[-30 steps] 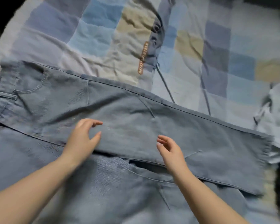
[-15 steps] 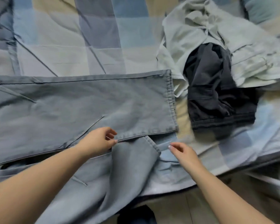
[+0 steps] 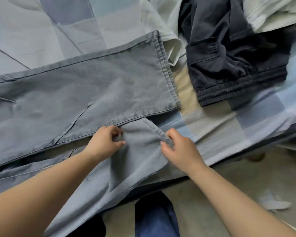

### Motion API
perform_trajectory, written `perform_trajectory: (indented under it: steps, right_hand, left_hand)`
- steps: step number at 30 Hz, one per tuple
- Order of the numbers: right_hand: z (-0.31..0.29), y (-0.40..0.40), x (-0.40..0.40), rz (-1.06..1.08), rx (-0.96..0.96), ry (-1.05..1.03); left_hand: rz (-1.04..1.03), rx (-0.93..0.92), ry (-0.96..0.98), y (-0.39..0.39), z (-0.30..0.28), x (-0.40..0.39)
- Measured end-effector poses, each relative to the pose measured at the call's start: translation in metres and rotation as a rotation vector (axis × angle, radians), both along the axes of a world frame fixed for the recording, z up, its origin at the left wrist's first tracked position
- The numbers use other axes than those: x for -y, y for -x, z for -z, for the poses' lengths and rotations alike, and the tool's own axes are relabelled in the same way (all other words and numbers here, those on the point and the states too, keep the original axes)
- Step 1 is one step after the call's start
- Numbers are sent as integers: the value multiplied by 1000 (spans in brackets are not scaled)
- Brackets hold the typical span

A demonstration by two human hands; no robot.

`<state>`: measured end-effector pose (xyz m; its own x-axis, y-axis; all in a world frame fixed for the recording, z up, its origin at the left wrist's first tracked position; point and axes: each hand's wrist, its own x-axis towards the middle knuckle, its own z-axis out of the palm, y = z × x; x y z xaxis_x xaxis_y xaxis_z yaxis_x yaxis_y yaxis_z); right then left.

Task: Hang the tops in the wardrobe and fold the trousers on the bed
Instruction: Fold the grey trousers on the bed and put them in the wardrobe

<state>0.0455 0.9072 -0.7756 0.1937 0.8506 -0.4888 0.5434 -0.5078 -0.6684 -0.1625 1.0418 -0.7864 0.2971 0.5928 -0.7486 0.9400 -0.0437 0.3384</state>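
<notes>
Light blue jeans (image 3: 79, 93) lie spread on the bed, one leg flat and its hem toward the right. The other leg (image 3: 140, 158) droops over the bed's near edge. My left hand (image 3: 106, 141) pinches that lower leg near its hem on the left side. My right hand (image 3: 178, 147) grips the hem's right corner. The cloth between the two hands is bunched. To the upper right lie dark navy trousers (image 3: 229, 53) with an elastic waistband, partly under a pale grey-green top (image 3: 272, 12).
The bed wears a checked blue, grey and beige cover (image 3: 246, 117). Its near edge runs diagonally at the right, with beige floor (image 3: 246, 177) below. My own legs in dark blue trousers (image 3: 155, 218) stand at the bottom centre. A scrap of pale cloth (image 3: 273, 202) lies on the floor.
The view swung right toward the hems. Both hands closed on the drooping lower leg's hem end, where before they hovered open near it.
</notes>
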Motion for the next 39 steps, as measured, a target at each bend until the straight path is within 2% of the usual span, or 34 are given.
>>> perform_trajectory:
  steps: [2, 5, 7, 9, 11, 14, 17, 20, 23, 25, 28, 31, 32, 34, 35, 37, 39]
  right_hand:
    - [-7, -15, 20, 141, -17, -5]
    - [-2, -35, 51, 242, -29, 124]
    - [9, -44, 70, 229, -40, 247]
    - [20, -47, 85, 129, -9, 369]
    - [31, -47, 100, 103, -19, 422]
    - [37, -43, 114, 198, -150, 438]
    - [33, -41, 121, 299, -293, 402]
    - [25, -46, 129, 476, -261, 197]
    - [16, -56, 133, 674, -269, -4]
    - [18, -62, 136, 749, -264, -39]
    - [31, -61, 141, 815, -203, 78]
    - [39, -50, 141, 819, -158, 235]
    - [36, -46, 139, 790, -70, 253]
    - [25, -36, 129, 687, 192, 168]
    - [17, -27, 119, 650, 257, 80]
    - [-3, 2, 96, 578, 215, -52]
    - [-16, 36, 74, 533, 68, -76]
  left_hand:
    - [11, 37, -18, -8, -1, 6]
    - [54, 36, -1, -25, 3, 21]
    - [-25, 79, -8, -38, 8, 34]
    - [-140, 103, -45, -46, 15, 41]
    - [-188, 90, -104, -51, 22, 39]
    - [107, -32, -255, -59, 21, 30]
    - [253, 66, -279, -67, 20, 20]
    - [133, 244, -228, -79, 16, 10]
    - [46, 403, -367, -95, 10, 4]
    - [53, 448, -381, -106, 10, 3]
    - [-14, 352, -268, -110, 19, -3]
    - [-252, 259, -180, -90, 24, -3]
    - [-309, 258, -160, -77, 23, 0]
    - [-397, 255, -135, -46, 19, 9]
    - [-437, 248, -121, -28, 17, 14]
    - [-519, 233, -82, 14, 10, 24]
    - [-596, 220, -21, 52, 5, 33]
